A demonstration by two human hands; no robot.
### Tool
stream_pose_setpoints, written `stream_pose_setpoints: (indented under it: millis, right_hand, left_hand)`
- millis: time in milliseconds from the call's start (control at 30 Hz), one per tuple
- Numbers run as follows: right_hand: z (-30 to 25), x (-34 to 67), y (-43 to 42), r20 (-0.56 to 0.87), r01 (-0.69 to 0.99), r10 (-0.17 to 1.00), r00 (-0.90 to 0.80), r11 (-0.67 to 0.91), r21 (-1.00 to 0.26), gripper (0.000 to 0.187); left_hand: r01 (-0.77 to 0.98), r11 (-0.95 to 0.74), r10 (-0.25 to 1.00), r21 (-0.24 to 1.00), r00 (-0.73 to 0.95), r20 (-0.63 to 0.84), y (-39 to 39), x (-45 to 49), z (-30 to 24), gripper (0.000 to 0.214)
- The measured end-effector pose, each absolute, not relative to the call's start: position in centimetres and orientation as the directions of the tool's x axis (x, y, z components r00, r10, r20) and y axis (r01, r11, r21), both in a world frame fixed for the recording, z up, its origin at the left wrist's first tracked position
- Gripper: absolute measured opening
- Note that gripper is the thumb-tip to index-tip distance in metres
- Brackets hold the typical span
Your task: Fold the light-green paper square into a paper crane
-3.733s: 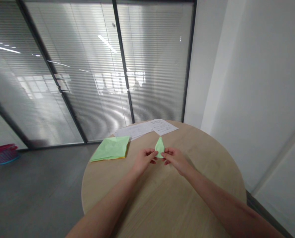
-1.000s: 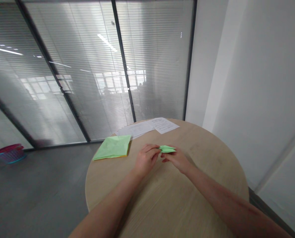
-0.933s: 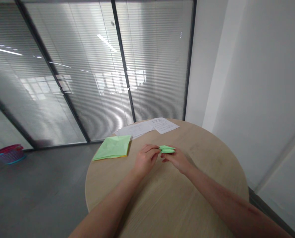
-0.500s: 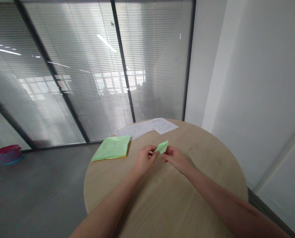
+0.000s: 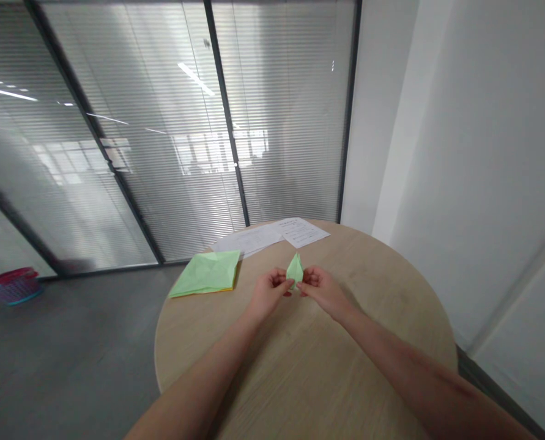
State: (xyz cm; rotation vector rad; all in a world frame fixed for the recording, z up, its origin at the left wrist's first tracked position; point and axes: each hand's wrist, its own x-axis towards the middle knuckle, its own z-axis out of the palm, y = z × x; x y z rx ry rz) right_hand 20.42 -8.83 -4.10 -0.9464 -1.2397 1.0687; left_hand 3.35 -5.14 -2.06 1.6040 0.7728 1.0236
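A small folded piece of light green paper (image 5: 295, 269) stands between my hands over the round wooden table, its narrow point directed away from me. My left hand (image 5: 270, 289) pinches its lower left side, with the thumb on the near face. From the other side, my right hand (image 5: 320, 289) grips the lower right edge between thumb and fingers. The two thumbs nearly meet at the paper's base. To the left lies a stack of green paper sheets (image 5: 208, 272) with a thin yellow-orange edge showing beneath.
Printed white sheets (image 5: 302, 232) lie at the far edge of the round table (image 5: 373, 275). A red and blue plastic basket (image 5: 13, 286) sits on the grey floor at the left. Behind the table stands a glass partition with blinds (image 5: 285, 122); a white wall (image 5: 483, 153) rises at the right.
The folded green paper has turned from slanting up to the right to pointing straight away from me. Both hands have stayed in nearly the same place and still hold it.
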Motion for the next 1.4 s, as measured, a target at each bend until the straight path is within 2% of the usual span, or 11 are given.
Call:
stream_pose_setpoints:
  millis: [367,500,700,867,1067,1200,1400]
  right_hand:
    - [-3.93,20.43,-8.75,0.2,-0.183,0.972,0.121,0.22,-0.958,0.04]
    - [-4.12,20.35,-8.71,0.235,-0.153,0.966,0.106,0.249,-0.956,0.036]
    - [-4.16,20.4,-8.69,0.236,-0.122,0.968,0.084,0.245,-0.962,0.031]
    - [-4.5,20.42,-8.49,0.239,-0.14,0.967,0.088,0.25,-0.958,0.032]
    - [-4.6,20.51,-8.42,0.232,-0.113,0.97,0.072,0.239,-0.965,0.018]
    - [-4.52,20.68,-8.36,0.202,-0.093,0.976,0.081,0.209,-0.974,0.015]
    - [-4.17,21.29,-8.55,0.242,0.072,0.965,0.104,0.235,-0.969,0.014]
  left_hand:
    - [-0.089,-0.101,0.862,0.991,0.49,0.132,-5.48,3.26,-1.5,0.047]
    - [-0.089,-0.107,0.884,0.99,0.448,0.136,-5.58,3.23,-1.42,0.045]
    - [-0.095,-0.17,0.909,0.981,0.37,0.194,-5.82,3.65,-1.66,0.055]
    - [-0.046,-0.21,0.908,0.977,0.362,0.212,-5.8,3.75,-1.63,0.038]
    - [-0.031,-0.162,0.922,0.986,0.35,0.162,-5.51,3.51,-1.96,0.016]
    - [-0.052,-0.098,0.928,0.994,0.357,0.11,-5.67,3.51,-2.03,0.012]
    - [-0.064,-0.09,0.921,0.994,0.374,0.107,-5.82,3.43,-1.65,0.017]
